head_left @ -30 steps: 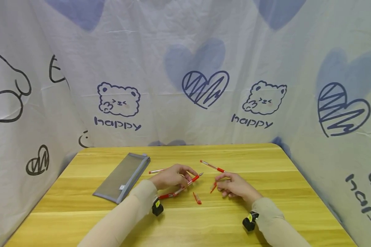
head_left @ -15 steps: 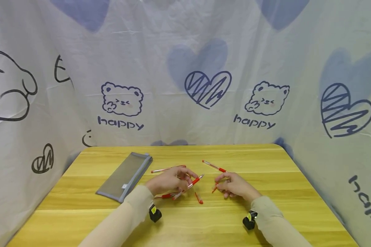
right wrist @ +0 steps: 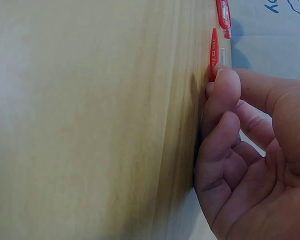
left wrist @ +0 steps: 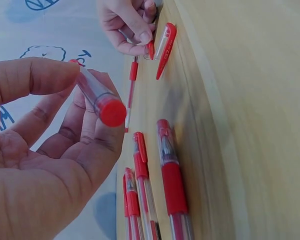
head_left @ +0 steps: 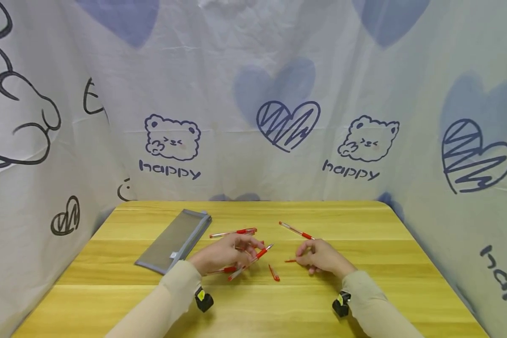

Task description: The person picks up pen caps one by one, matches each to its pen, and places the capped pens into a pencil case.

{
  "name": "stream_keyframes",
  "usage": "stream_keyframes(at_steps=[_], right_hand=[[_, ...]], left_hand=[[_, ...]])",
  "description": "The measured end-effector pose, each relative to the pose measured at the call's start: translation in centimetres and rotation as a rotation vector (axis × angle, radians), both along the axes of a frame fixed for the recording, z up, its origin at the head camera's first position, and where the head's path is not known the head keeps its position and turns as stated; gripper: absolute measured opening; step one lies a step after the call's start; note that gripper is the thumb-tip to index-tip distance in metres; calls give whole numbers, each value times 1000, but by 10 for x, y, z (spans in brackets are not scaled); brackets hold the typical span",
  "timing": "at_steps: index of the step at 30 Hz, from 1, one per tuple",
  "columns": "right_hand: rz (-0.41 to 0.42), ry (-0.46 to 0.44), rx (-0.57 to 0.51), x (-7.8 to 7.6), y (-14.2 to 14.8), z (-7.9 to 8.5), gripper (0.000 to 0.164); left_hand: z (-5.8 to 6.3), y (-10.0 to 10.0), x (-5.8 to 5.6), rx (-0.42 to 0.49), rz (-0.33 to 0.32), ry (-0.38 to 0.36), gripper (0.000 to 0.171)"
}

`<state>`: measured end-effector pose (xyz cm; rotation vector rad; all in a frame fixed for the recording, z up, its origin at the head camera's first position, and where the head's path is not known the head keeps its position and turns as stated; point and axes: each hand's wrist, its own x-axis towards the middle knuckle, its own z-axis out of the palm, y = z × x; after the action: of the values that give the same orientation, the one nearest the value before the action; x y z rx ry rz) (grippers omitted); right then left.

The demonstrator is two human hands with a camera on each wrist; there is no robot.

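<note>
My left hand (head_left: pixel 226 253) pinches an uncapped red gel pen (head_left: pixel 259 255) between thumb and fingers, its bare tip slanting up to the right. In the left wrist view the pen's red end plug (left wrist: pixel 112 112) faces the camera. My right hand (head_left: pixel 323 257) pinches a small red pen cap (head_left: pixel 290 260) at its fingertips, close over the table; the right wrist view shows this cap (right wrist: pixel 214 52) with print on its clip. Between the hands lies a loose red cap (head_left: pixel 273 273) with a clear barrel.
Capped red pens (head_left: pixel 233 233) lie behind the left hand, and another pen (head_left: pixel 226 270) is partly under it. One more pen (head_left: pixel 296 230) lies behind the right hand. A grey zip pouch (head_left: pixel 173 239) rests at left on the wooden table (head_left: pixel 279 310). A printed cloth (head_left: pixel 228 155) encloses the back and sides.
My left hand has drawn left and slightly nearer with the pen. The cap in my right hand has turned from slanted to nearly level. The head view has shifted a little.
</note>
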<state>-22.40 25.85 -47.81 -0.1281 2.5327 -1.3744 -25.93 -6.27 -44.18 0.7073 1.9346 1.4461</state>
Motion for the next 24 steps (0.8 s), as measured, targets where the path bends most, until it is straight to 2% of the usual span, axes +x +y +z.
stream_keyframes(at_steps=[5,11,18,24], right_hand=[[22,41,22,3,1,-1,11],[-5,61,49,8,-1,-2,11],[-37,63,1,16,-2,4,17],[-38,116,-66,20,-4,13,21]], left_hand=[[-3,-3,0,7,-1,-16,56],[-2,-2,0,28,-1,-45,56],[-2,-2,-1,13,-8,-38,46],[-3,0,-1,-10,-21,-21,33]])
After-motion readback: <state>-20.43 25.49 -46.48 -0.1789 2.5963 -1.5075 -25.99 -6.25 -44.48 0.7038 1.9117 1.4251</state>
